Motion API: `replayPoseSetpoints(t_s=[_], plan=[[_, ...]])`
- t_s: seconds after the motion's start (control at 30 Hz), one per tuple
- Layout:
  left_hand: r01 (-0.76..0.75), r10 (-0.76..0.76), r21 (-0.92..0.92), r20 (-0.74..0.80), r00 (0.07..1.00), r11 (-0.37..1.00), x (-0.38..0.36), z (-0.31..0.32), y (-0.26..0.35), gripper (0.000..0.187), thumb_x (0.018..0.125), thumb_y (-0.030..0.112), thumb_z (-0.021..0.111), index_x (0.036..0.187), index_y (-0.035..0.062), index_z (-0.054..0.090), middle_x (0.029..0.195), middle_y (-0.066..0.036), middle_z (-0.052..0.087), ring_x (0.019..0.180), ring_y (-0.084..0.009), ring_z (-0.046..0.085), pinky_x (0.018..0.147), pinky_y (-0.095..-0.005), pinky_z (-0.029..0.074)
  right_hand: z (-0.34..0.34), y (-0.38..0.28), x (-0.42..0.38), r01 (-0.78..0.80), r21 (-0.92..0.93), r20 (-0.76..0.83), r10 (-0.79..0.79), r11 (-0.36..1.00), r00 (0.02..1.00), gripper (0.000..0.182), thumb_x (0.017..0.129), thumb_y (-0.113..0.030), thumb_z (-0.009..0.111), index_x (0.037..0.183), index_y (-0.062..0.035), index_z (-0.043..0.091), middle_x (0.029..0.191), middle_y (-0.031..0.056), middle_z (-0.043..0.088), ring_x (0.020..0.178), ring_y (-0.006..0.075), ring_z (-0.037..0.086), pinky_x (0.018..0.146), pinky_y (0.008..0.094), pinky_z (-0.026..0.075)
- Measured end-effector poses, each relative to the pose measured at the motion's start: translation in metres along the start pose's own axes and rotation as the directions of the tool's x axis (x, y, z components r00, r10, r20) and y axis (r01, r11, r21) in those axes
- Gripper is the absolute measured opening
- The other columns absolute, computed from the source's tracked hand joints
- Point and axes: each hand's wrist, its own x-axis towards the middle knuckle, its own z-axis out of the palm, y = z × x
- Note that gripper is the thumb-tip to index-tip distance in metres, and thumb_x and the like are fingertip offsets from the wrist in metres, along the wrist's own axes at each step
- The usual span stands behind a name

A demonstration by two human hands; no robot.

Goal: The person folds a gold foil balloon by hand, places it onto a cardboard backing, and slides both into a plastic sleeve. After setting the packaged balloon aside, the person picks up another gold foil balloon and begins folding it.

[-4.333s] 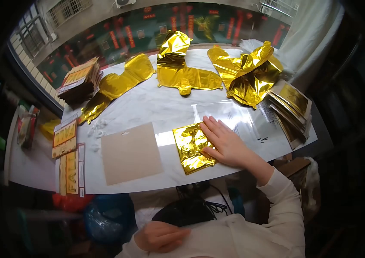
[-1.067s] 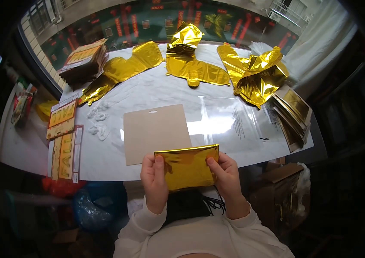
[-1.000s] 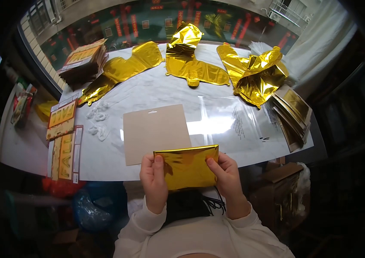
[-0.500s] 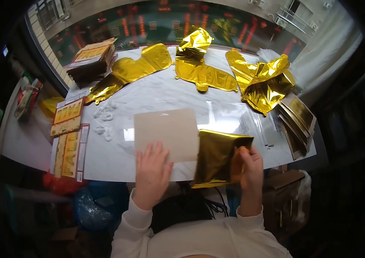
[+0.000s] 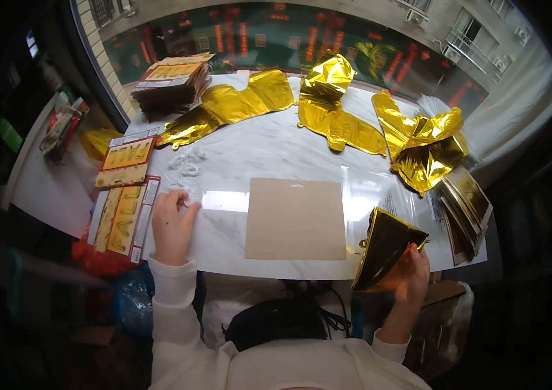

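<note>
At the left of the table, my left hand (image 5: 174, 224) is curled over small coils of white string (image 5: 190, 168), its thumb and fingertips closing on the nearest one. My right hand (image 5: 414, 276) pinches a folded gold foil balloon (image 5: 383, 253) by its right side, near the table's front edge. The balloon hangs partly past that edge, one corner folded over. Between the hands a plain brown card (image 5: 295, 221) lies flat. Clear plastic sleeves (image 5: 380, 188) lie to its right, partly behind the balloon.
Gold foil balloons (image 5: 250, 97) lie spread along the back. A stack of printed packs (image 5: 172, 84) stands back left, with more "FALL" packs (image 5: 123, 221) below. Folded gold foils with cards (image 5: 468, 208) are piled at right. A curtain (image 5: 516, 117) hangs beside the window.
My left hand has left the brown card and moved left to the white string. My right hand has shifted the gold balloon to the right, away from the card. The view has turned slightly.
</note>
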Motion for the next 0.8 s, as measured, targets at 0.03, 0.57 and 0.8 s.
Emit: replayPoseSetpoints(t_s=[0.03,0.57,0.8], plan=[[-0.002,0.002,0.003,-0.005,1.000,1.000,0.002,0.002,-0.007,0.014,0.091,0.001,0.071,0.104,-0.0019,0.067,0.100,-0.017,0.067,0.094,-0.0317,0.066,0.084,-0.0393,0.053,0.002,0.001,0.001,0.002,0.005,0.004,-0.002,1.000,1.000,0.021,0.104,-0.013,0.063,0.123,-0.0045,0.067,0.114,0.0030,0.073,0.102,0.0120,0.068,0.095,0.0265,0.053],[-0.101,0.370,-0.728,0.219,0.903,0.678,-0.020,-0.030,0.060,0.012,0.089,-0.001,0.077,0.100,0.0002,0.077,0.093,-0.007,0.073,0.083,-0.0146,0.066,0.077,-0.0280,0.052,0.013,0.008,0.000,-0.020,0.059,-0.025,0.021,0.998,0.999,0.025,0.101,-0.010,0.066,0.125,-0.0015,0.065,0.116,0.0078,0.073,0.105,0.0153,0.070,0.094,0.0297,0.055],[-0.397,0.577,-0.527,0.233,0.783,0.751,-0.019,0.048,0.110,0.011,0.087,0.002,0.077,0.098,-0.0002,0.075,0.091,-0.013,0.072,0.086,-0.0235,0.071,0.073,-0.0329,0.054,0.048,0.011,-0.009,-0.182,-0.027,0.048,0.183,0.983,0.982,0.021,0.101,-0.013,0.067,0.119,-0.0026,0.067,0.101,0.0022,0.071,0.085,0.0085,0.066,0.078,0.0240,0.054]])
